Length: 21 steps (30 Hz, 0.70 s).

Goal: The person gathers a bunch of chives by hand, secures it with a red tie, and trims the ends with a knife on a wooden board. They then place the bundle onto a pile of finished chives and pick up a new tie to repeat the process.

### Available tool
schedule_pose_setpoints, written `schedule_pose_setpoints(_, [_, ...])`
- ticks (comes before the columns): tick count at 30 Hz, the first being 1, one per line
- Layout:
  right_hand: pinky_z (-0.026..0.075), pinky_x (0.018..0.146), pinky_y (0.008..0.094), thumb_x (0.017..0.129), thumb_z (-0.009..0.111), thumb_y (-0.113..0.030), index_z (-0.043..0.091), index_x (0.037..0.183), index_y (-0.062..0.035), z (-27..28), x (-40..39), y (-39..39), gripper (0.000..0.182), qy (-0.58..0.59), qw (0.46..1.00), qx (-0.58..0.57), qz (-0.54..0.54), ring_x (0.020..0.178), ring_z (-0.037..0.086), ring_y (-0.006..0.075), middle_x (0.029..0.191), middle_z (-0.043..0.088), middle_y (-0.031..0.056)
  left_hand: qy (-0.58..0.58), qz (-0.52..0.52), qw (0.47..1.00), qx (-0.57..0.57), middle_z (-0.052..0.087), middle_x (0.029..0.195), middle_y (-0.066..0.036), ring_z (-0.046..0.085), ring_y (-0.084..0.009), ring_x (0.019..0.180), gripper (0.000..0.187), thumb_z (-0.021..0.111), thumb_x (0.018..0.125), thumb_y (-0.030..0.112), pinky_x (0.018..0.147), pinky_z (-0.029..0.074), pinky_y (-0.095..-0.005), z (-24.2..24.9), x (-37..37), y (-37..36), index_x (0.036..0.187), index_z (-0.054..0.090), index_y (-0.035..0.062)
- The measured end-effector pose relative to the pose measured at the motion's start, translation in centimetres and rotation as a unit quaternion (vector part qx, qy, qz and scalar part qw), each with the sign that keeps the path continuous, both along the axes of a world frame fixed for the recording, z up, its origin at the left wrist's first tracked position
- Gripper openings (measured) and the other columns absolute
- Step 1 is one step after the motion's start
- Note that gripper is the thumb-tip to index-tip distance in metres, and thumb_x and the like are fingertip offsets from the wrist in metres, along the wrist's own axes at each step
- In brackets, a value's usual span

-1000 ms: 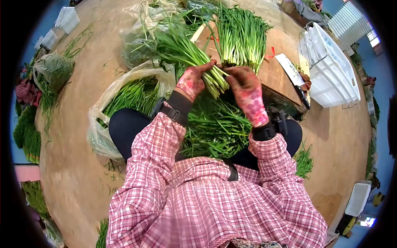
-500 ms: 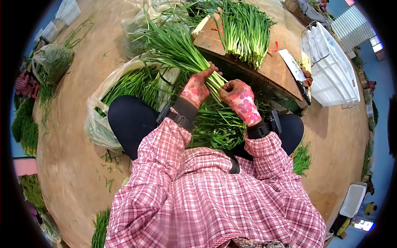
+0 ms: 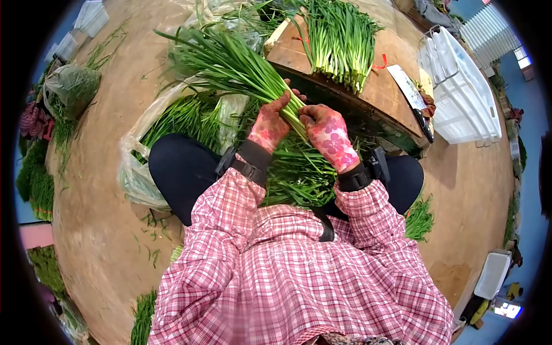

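A bunch of garlic chives [image 3: 241, 66] slants across the middle, its green leaves toward the upper left and its pale stems toward me. My left hand [image 3: 271, 123], in a pink floral glove with bare fingertips, is closed around the stems. Gloved alike, my right hand [image 3: 330, 137] pinches at the stem ends, thumb and fingers pressed together; exactly how many stems it holds is hidden. Loose garlic chives [image 3: 302, 175] lie below both hands, between my knees.
A wooden board [image 3: 397, 95] ahead bears a pile of chives [image 3: 342, 46], red ties [image 3: 380, 62] and a large knife [image 3: 411, 95]. White plastic crates [image 3: 463, 95] stand at right. An open plastic bag [image 3: 135, 167] of greens sits by my left knee.
My right hand has shifted slightly left, nearer my left hand. The leafy end of the bunch has swung a little left and fanned out. Both hands stay on the stems.
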State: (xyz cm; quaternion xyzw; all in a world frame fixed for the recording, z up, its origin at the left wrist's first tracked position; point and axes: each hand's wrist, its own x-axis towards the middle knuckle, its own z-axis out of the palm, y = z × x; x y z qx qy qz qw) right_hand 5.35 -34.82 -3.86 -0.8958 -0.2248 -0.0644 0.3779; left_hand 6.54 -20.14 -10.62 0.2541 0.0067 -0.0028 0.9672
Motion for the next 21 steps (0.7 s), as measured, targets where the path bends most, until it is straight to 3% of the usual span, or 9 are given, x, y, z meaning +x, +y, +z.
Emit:
schedule_pose_setpoints(3, [0.051,0.067,0.0315,0.081,0.07,-0.016,0.071,0.097,-0.0014,0.1,0.3,0.1,0.021,0.15,0.988,0.043,-0.018,0.072,0.067,0.0205,0.08,0.069,0.0133,-0.025,-0.04,0.998,-0.047,0.059,0.112,-0.01,0.057,-0.0266,0.108,0.047,0.054,0.097,0.021,0.094,0.048,-0.0412,-0.2,-0.3,0.2,0.14,0.04,0.0079])
schedule_pose_setpoints(6, [0.052,0.065,0.0316,0.08,0.07,-0.015,0.07,0.093,-0.0007,0.9,0.0,0.6,0.019,0.156,0.986,0.005,-0.059,0.07,0.067,0.0196,0.077,0.069,0.0138,-0.04,-0.055,0.996,-0.05,0.058,0.114,-0.011,0.056,-0.0272,0.11,0.048,0.054,0.098,0.022,0.095,0.048,-0.0425,-0.6,-0.4,0.0,0.141,0.039,0.0095])
schedule_pose_setpoints(9, [0.05,0.063,0.0293,0.08,0.07,-0.015,0.069,0.087,0.0006,0.6,-0.6,1.2,0.017,0.087,0.994,-0.017,-0.062,0.068,0.064,0.0135,0.074,0.068,0.0097,-0.05,-0.062,0.995,-0.064,0.058,0.114,-0.011,0.055,-0.0278,0.112,0.049,0.054,0.097,0.023,0.098,0.046,-0.0431,-0.6,-0.5,0.1,0.142,0.039,0.0101])
schedule_pose_setpoints(13, [0.045,0.059,0.0262,0.081,0.07,-0.012,0.066,0.083,0.0025,-0.7,0.6,1.0,0.015,0.202,0.965,0.15,-0.07,0.065,0.052,0.0065,0.07,0.064,0.0021,-0.048,-0.053,0.994,-0.082,0.058,0.115,-0.011,0.056,-0.0282,0.112,0.052,0.057,0.095,0.02,0.1,0.045,-0.0433,-0.7,-0.7,0.3,0.142,0.039,0.0098])
schedule_pose_setpoints(16, [0.045,0.058,0.0258,0.081,0.07,-0.012,0.066,0.083,0.0028,0.3,0.2,1.0,0.016,0.218,0.965,0.13,-0.066,0.063,0.053,0.0068,0.07,0.063,0.0022,-0.055,-0.053,0.995,-0.06,0.058,0.117,-0.012,0.055,-0.0291,0.115,0.055,0.061,0.092,0.016,0.1,0.045,-0.0445,-1.1,-0.7,0.4,0.142,0.038,0.0095])
schedule_pose_setpoints(19, [0.045,0.057,0.025,0.081,0.071,-0.012,0.066,0.082,0.0028,-0.9,0.7,0.8,0.016,0.16,0.982,0.093,-0.019,0.062,0.053,0.0065,0.069,0.062,0.0004,-0.047,-0.07,0.994,-0.068,0.058,0.12,-0.012,0.055,-0.0299,0.116,0.057,0.062,0.089,0.01,0.1,0.045,-0.0452,-1.4,-0.6,0.7,0.14,0.039,0.0084])
schedule_pose_setpoints(21, [0.045,0.056,0.0248,0.08,0.072,-0.011,0.065,0.081,0.0022,-0.5,1.5,0.6,0.015,0.236,0.966,0.108,0.003,0.061,0.053,0.0069,0.069,0.061,-0.0002,-0.044,-0.087,0.994,-0.047,0.057,0.122,-0.014,0.055,-0.0302,0.115,0.057,0.062,0.086,0.006,0.1,0.045,-0.0453,-1.2,-0.8,0.7,0.138,0.041,0.0061])
